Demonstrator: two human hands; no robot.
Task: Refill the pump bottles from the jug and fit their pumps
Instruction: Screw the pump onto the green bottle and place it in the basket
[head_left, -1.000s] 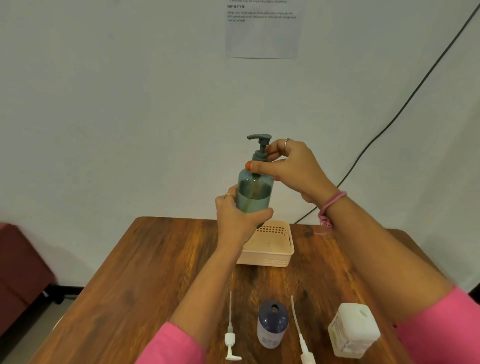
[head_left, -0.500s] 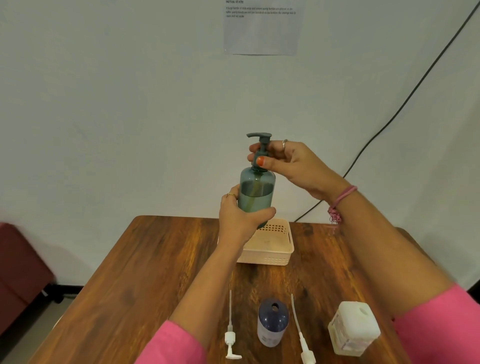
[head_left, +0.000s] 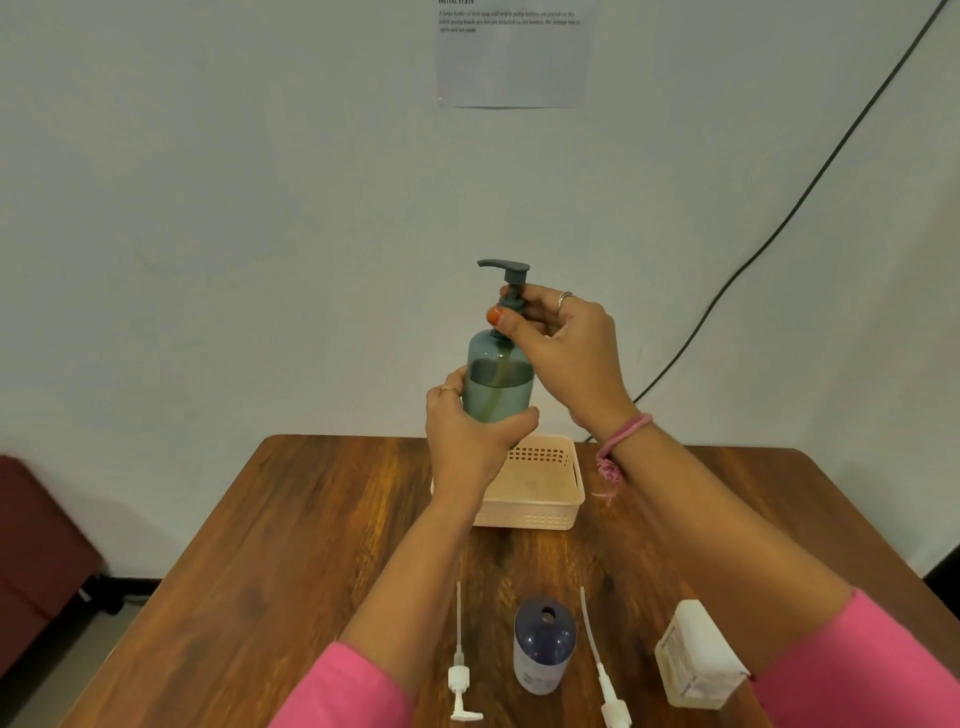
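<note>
A teal pump bottle (head_left: 500, 382), partly filled with dark liquid, is held upright in the air above the table. My left hand (head_left: 470, 434) grips its lower body. My right hand (head_left: 563, 338) pinches the collar of its grey-green pump (head_left: 508, 275), which sits in the bottle's neck with the spout pointing left. On the near table stands a dark blue bottle (head_left: 543, 647) with an open neck. Two white pumps with long tubes lie beside it, one to its left (head_left: 459, 670) and one to its right (head_left: 602, 670). A white jug (head_left: 693, 657) stands at the near right.
A beige perforated basket (head_left: 540, 491) sits on the wooden table (head_left: 311, 545) behind my hands. A black cable runs down the wall at the right. A dark red seat stands by the table's left side.
My right hand has shifted round the pump's collar, thumb moving leftward as if twisting. The bottle sits slightly lower and my left hand keeps its grip.
</note>
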